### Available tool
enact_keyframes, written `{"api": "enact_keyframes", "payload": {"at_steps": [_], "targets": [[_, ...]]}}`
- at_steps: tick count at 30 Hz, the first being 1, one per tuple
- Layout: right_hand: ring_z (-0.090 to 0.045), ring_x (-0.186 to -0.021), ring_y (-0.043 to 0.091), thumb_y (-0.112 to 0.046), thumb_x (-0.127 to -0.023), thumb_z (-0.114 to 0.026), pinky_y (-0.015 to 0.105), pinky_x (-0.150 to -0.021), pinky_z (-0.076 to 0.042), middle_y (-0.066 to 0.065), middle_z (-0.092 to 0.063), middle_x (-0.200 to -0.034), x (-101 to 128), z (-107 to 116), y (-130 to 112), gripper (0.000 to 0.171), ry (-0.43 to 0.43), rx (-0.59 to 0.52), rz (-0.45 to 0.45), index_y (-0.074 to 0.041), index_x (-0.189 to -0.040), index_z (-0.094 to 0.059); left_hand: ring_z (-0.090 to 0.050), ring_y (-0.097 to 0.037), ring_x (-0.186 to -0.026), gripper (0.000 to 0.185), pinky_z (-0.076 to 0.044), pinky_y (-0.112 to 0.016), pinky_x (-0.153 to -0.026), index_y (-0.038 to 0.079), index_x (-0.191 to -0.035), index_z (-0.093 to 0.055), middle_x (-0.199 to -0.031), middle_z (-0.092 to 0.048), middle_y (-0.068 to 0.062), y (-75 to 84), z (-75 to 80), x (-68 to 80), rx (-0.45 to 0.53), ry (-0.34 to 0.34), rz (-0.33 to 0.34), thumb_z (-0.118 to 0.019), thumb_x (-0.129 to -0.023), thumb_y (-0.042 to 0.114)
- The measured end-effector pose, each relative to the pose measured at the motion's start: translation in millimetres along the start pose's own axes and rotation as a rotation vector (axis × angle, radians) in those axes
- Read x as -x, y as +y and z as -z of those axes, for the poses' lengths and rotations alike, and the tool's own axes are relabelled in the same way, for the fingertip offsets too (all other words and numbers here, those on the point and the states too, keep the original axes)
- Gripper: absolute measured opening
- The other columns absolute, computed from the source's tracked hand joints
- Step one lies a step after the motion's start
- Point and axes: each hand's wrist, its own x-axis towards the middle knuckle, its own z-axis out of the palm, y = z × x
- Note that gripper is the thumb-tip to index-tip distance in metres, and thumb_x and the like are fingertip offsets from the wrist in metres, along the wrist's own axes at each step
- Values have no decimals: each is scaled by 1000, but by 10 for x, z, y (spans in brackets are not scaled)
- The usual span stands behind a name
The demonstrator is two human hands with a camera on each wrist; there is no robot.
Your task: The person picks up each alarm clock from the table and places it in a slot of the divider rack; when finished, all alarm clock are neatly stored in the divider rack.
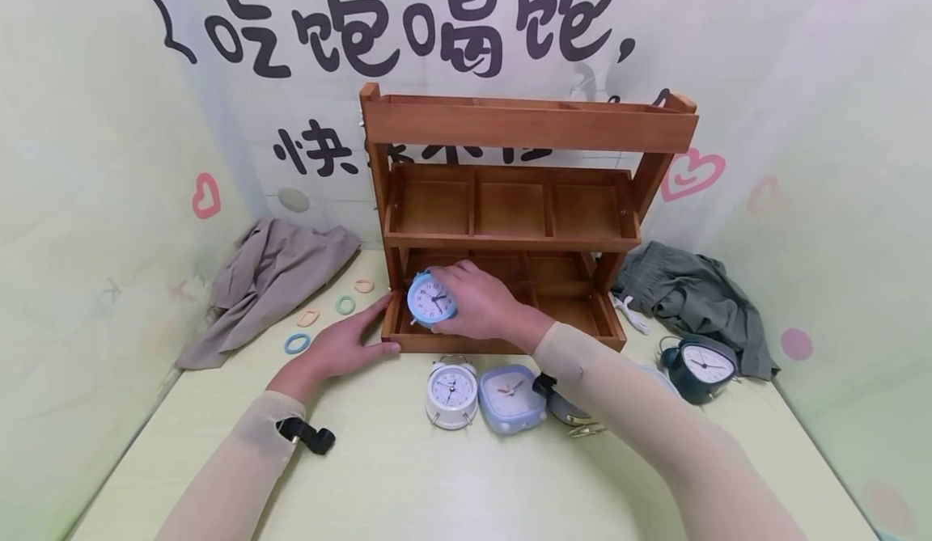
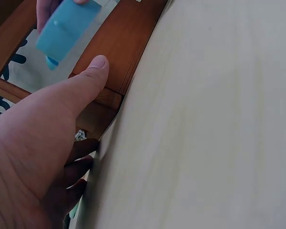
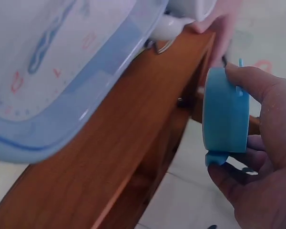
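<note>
A three-tier wooden shelf (image 1: 524, 238) stands at the back of the table. My right hand (image 1: 466, 298) grips a small round light-blue alarm clock (image 1: 431, 300) by its back, dial facing me, at the front left of the shelf's bottom tray. From the right wrist, that clock (image 3: 224, 119) shows edge-on, with my fingers (image 3: 257, 90) curled round it beside the wooden front rail (image 3: 133, 143). My left hand (image 1: 367, 332) lies flat against the shelf's lower left corner with fingers straight. Its thumb (image 2: 97, 67) presses on the rail (image 2: 128, 43), below the blue clock (image 2: 66, 28).
In front of the shelf stand a white round clock (image 1: 451, 391) and a pale blue square clock (image 1: 511, 395). A dark green clock (image 1: 702, 367) sits at right. Coloured hair ties (image 1: 320, 314) and a beige cloth (image 1: 269, 278) lie left, a grey-green cloth (image 1: 692, 294) right.
</note>
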Motion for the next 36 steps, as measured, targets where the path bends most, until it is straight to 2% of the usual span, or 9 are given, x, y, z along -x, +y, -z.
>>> {"api": "enact_keyframes", "payload": {"at_steps": [11, 22, 30, 36], "targets": [[-48, -149, 30, -52, -92, -90, 46, -118, -52, 11, -54, -165, -204, -207, 135, 101, -95, 76, -14, -11, -171, -43, -56, -50, -147, 107, -45, -70, -117, 44, -179, -19, -171, -49, -18, 27, -21, 1, 6, 14, -18, -69, -93, 85], [-53, -145, 32, -48, -94, -90, 42, -116, -54, 14, -55, -163, -244, -307, 137, 96, -134, 176, 27, -6, -168, -45, -54, -48, -149, 107, -45, -69, -118, 48, -178, -18, -173, -47, -14, 1, -27, -6, 1, 16, -7, -68, -91, 87], [-48, -153, 32, -42, -98, -87, 44, -121, -50, 12, -49, -168, -196, -297, 130, 95, -158, 179, 25, -8, -172, -38, -54, -48, -149, 105, -45, -69, -118, 51, -177, -17, -173, -46, -13, -3, -50, -14, -1, 15, 3, -69, -92, 85], [-44, -156, 31, -38, -101, -84, 45, -125, -46, 11, -45, -171, -37, -136, 67, 88, -142, 145, 70, -11, -172, -39, -54, -47, -149, 105, -44, -69, -118, 51, -177, -18, -174, -46, -12, -16, -53, -29, -4, 18, 0, -68, -92, 86]]}}
